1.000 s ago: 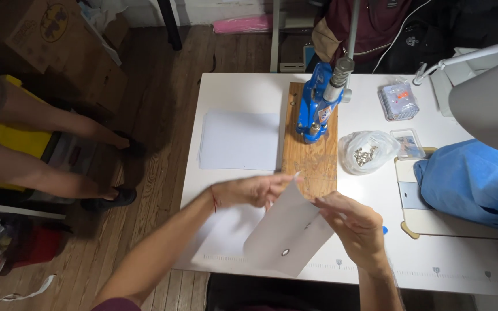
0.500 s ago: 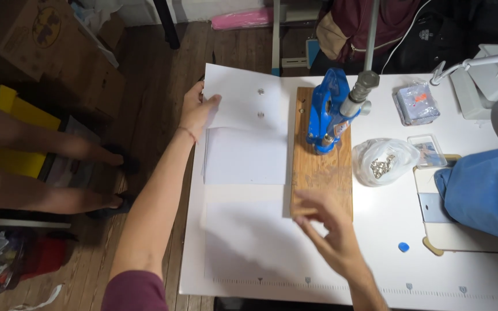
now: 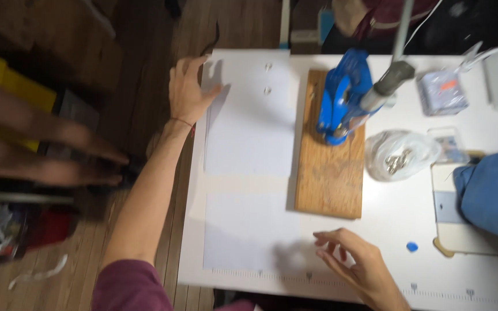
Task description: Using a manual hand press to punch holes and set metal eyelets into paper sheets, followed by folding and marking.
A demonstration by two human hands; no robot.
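My left hand reaches out to the far left edge of the white table, fingers spread, touching the corner of a white sheet with two small holes near its far end. A second white sheet lies nearer to me. My right hand hovers over the near part of the table, just right of that sheet, fingers loosely curled and holding nothing. A blue hand press with a grey handle stands on a wooden board between the sheets and the right side.
A clear bag of small metal parts lies right of the board, with a small plastic box behind it. Blue fabric covers the right edge. A blue dot lies on the table. Another person's bare legs are at left on the wooden floor.
One second ago both hands held a white sheet near me. My left hand has since laid it on the far stack, and my right hand has drawn back to the near edge.
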